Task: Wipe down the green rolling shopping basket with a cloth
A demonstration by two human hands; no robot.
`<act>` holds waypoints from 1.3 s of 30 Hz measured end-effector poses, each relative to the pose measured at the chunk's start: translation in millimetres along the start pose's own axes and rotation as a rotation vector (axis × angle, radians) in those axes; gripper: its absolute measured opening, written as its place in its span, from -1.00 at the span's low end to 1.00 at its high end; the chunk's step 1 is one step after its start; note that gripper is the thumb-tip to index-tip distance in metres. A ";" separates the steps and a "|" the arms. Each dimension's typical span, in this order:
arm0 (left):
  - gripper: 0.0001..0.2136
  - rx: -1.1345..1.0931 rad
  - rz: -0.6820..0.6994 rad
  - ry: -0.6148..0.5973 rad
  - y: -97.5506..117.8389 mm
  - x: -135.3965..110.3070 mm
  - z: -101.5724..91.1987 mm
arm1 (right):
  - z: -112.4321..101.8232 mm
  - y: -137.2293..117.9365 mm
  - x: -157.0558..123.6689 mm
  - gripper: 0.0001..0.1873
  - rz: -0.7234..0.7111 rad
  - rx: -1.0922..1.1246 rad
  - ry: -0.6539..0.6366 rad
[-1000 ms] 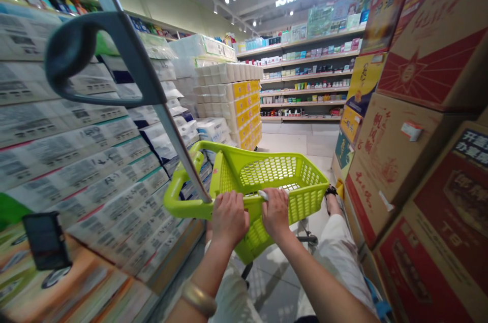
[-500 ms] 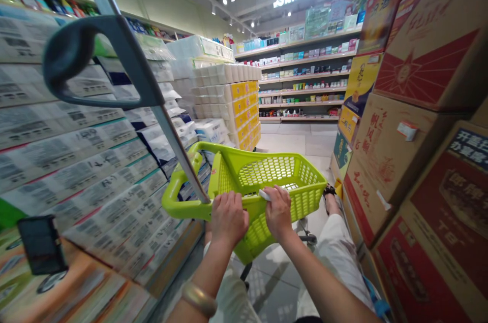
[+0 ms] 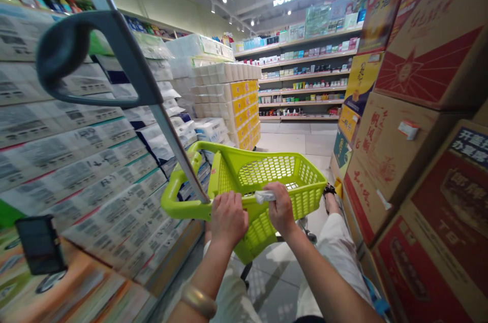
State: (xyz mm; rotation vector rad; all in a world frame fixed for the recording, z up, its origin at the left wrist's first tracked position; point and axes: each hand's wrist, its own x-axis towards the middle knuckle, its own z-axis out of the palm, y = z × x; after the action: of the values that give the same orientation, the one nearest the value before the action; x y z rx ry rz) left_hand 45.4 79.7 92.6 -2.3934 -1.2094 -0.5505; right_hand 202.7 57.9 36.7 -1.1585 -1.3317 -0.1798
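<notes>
Cartons (image 3: 415, 125), red and brown with printed characters, stacked in a wall on my right, close to my right leg. Shelving on my left packed with flat tissue packs (image 3: 76, 160); beyond them a stack of toilet rolls (image 3: 229, 94). Far shelves (image 3: 305, 84) of small bottles and boxes cross the end of the aisle under a lit sign. Grey tiled floor (image 3: 297, 142) between.

Green trolley basket (image 3: 301, 175) stands in the aisle straight in front of me, between the tissue shelving and the cartons, mesh walls, nothing seen inside. A metal pole (image 3: 171, 145) rises slanting from its near left corner up to a grey pull handle (image 3: 72, 54), which hangs high at my upper left, well apart from both hands.

Left hand (image 3: 229, 219): closed over the basket's near rim, just right of the pole's foot, fingers curled down on the far side of the rim, knuckles up. Right hand (image 3: 281, 208): just beside the left, apart from it, also at the near rim, fingers folded shut round a white paper wad (image 3: 264, 196); the wad sticks out on the thumb side and lies against the rim's top edge. Whether the right fingers also grip the rim itself, cannot tell.

Dark flat device (image 3: 40, 244) sits on the low shelf edge at far left. Gold bangle (image 3: 198, 300) on my left wrist.
</notes>
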 end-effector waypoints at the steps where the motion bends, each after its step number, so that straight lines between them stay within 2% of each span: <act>1: -0.88 0.004 -0.001 0.001 0.2 0.0 0.0 | -3.8 -1.8 3.6 -0.71 0.011 0.006 0.030; 4: -0.89 0.020 0.002 -0.003 0.3 0.0 -0.2 | -12.8 -5.7 16.5 -0.79 0.046 -0.029 0.023; 9: -0.88 0.024 -0.004 -0.018 0.6 -0.3 -0.6 | -3.6 -3.7 19.7 -0.83 -0.030 -0.196 -0.289; 11: -0.88 0.020 -0.008 -0.016 0.7 -0.5 -0.1 | 7.1 -4.7 12.1 -0.79 -0.026 -0.238 -0.340; 16: -0.89 0.005 -0.010 -0.019 -1.2 -0.8 1.4 | 26.3 -14.5 -4.5 -0.63 -0.020 -0.250 -0.371; 20: -0.88 0.014 0.000 -0.020 -3.0 -1.4 0.0 | 21.9 -9.1 -4.6 -0.71 -0.076 -0.275 -0.399; 25: -0.87 0.026 0.002 -0.011 -1.2 -2.2 -1.9 | 13.8 2.9 -10.6 -0.76 0.021 -0.375 -0.246; 28: -0.87 0.026 -0.004 -0.009 0.2 -1.8 -0.8 | 23.0 -6.7 -15.4 -0.75 0.035 -0.372 -0.206; 33: -0.89 0.005 0.002 0.000 -1.8 -1.6 1.7 | 40.8 -27.4 -9.9 -0.75 0.001 -0.296 -0.279; 36: -0.88 0.013 0.013 -0.009 -4.0 -2.5 1.8 | 32.9 -19.4 -6.4 -0.78 -0.018 -0.345 -0.323; 39: -0.88 0.024 0.008 -0.007 -4.3 -3.2 1.1 | 15.7 0.0 -8.7 -0.76 -0.001 -0.417 -0.277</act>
State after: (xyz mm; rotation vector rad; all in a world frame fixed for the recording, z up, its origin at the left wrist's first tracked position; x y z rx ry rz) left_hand 40.3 80.5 90.9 -2.3814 -1.2017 -0.5223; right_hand 189.8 65.1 26.6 -1.5773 -1.5845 -0.3173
